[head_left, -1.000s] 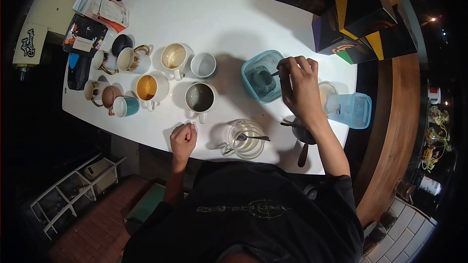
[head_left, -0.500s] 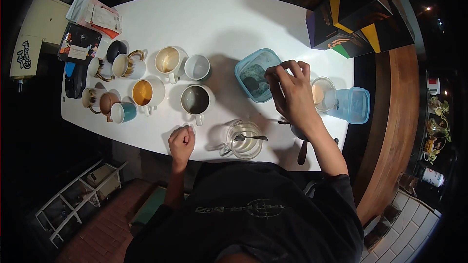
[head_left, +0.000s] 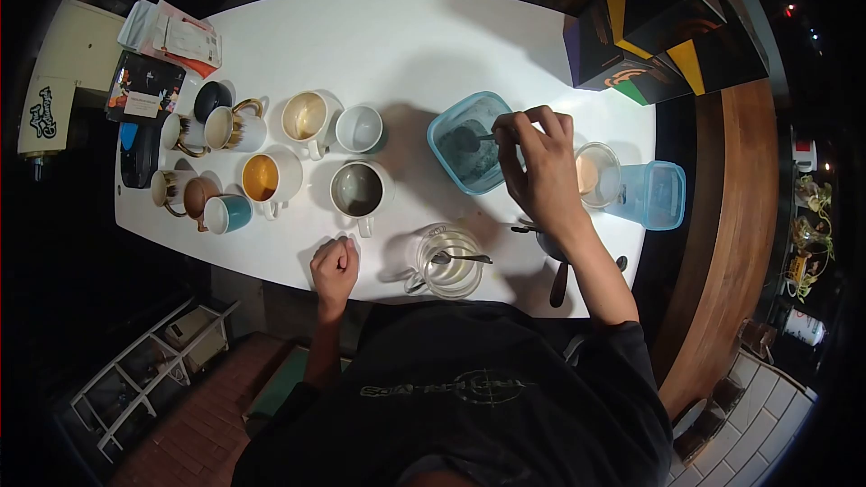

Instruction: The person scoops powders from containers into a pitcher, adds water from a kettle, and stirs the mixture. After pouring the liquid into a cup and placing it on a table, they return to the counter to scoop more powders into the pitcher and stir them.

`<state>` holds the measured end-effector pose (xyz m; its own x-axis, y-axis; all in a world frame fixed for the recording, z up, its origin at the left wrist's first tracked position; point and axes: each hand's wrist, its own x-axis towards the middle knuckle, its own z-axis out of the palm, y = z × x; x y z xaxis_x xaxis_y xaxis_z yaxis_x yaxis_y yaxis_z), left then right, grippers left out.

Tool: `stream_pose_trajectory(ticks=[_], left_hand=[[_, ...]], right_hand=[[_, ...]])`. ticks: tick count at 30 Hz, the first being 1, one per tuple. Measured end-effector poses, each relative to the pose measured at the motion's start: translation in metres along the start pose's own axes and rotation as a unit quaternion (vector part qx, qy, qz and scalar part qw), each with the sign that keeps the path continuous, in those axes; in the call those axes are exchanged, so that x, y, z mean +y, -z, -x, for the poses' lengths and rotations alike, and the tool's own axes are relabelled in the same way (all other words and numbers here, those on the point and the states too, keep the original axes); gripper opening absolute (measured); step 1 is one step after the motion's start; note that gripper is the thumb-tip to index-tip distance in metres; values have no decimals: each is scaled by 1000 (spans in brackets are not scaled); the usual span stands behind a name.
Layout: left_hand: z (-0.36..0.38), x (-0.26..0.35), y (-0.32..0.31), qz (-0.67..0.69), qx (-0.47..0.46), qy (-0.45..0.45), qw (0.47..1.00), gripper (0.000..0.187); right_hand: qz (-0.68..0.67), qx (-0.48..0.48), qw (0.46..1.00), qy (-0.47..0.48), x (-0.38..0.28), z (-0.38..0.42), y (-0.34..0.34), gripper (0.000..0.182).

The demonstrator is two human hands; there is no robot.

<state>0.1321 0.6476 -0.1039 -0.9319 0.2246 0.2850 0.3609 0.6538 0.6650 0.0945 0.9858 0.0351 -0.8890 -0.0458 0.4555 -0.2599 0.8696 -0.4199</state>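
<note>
My right hand (head_left: 543,167) pinches the thin handle of a spoon (head_left: 466,139). The spoon's bowl is down inside a blue square plastic container (head_left: 439,158), over pale powdery contents. Closed in a fist, my left hand (head_left: 335,267) rests at the table's front edge, with nothing showing in it. Just beyond that fist stands a white mug (head_left: 359,189) with a dark inside. Between my hands is a clear glass mug (head_left: 449,260) with a metal spoon (head_left: 469,259) in it. A clear cup with tan contents (head_left: 597,174) sits right of my right hand.
Several mugs, among them one with a golden inside (head_left: 262,178) and a teal one (head_left: 236,212), crowd the table's left. A blue lidded container (head_left: 663,196) lies at the right edge. Black boxes (head_left: 658,27) stand back right; packets (head_left: 185,39) lie back left.
The spoon's handle shows more clearly between my right fingers and the container. The view has shifted slightly. My left hand stays in a fist at about the same place.
</note>
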Motion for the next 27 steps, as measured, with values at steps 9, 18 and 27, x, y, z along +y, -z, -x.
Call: stream_pose_trajectory(ticks=[9,18,27], left_hand=[[1,-3,-1,-7,4,-2,1000,35],[0,1,-1,-11,3,11,1000,37],[1,0,0,-21,-7,11,1000,38]], right_hand=[[-43,-16,999,-20,3,3,0,19],[-36,-7,999,-13,2,4,-1,18],[-99,-18,994,-46,5,6,3,17]])
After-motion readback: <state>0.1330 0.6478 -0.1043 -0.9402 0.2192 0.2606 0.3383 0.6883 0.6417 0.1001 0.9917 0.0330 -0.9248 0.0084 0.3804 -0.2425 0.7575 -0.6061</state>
